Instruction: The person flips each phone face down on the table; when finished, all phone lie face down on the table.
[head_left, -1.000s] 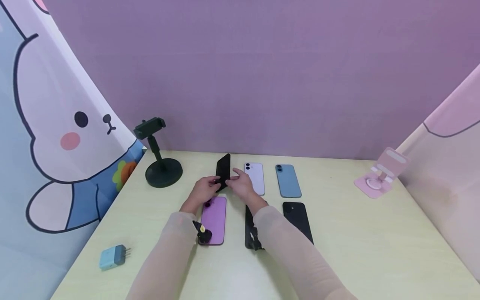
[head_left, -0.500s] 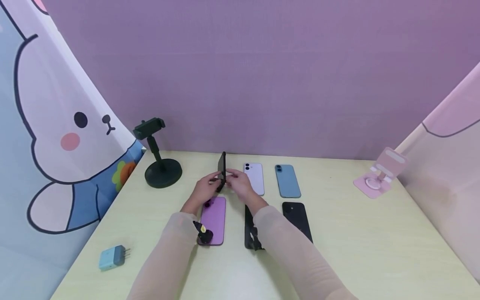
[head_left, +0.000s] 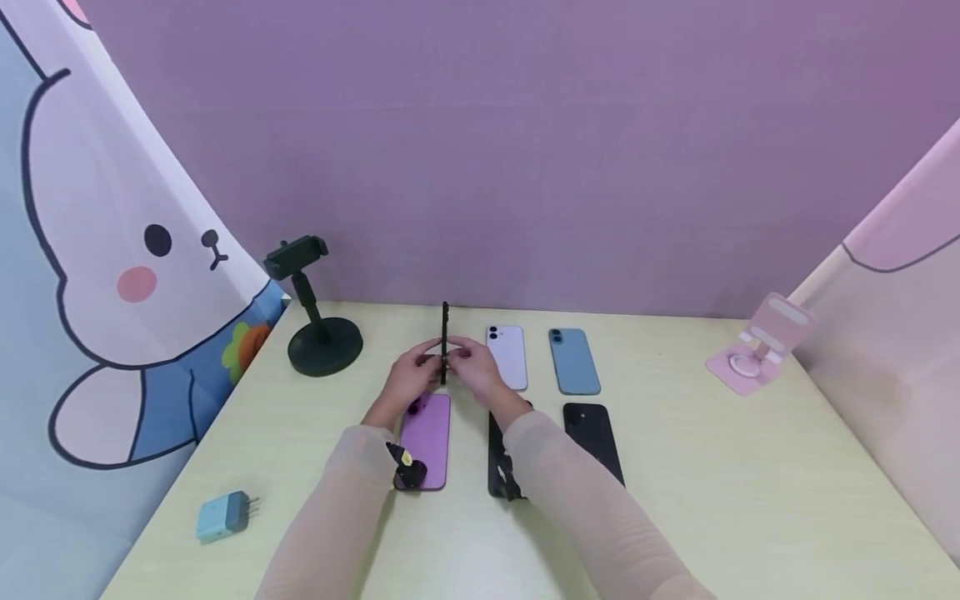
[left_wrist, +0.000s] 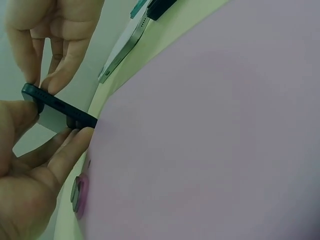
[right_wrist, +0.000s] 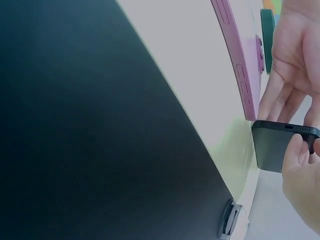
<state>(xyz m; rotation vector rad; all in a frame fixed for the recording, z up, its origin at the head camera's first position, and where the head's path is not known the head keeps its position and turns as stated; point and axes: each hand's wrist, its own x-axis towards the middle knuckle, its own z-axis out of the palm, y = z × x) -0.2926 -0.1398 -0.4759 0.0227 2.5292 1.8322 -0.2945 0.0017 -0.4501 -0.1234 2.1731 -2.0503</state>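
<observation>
The left hand (head_left: 408, 377) and the right hand (head_left: 477, 367) meet over the far middle of the surface (head_left: 712, 500), and both pinch the lower part of a black phone (head_left: 445, 333) between fingers and thumbs. The phone stands on end, edge-on to the head camera, lifted clear of the surface; the wrist views show its bottom edge with the port gripped from both sides. So the phone is already picked up and raised upright, but it is not set in anything yet.

Just below the hands lies a purple phone (head_left: 427, 437), back up, partly under the left sleeve. To its right a dark phone (head_left: 501, 458) sits half hidden by the right forearm, and another black phone (head_left: 594, 437) lies beyond that. Behind them a white phone (head_left: 507, 357) and a blue phone (head_left: 573, 361) lie side by side.

The dark green phone stand (head_left: 315, 321) at far left holds nothing in its clamp, and the pink stand (head_left: 757, 346) at far right is likewise unfilled. A small blue charger (head_left: 222, 515) rests near the front left edge.
</observation>
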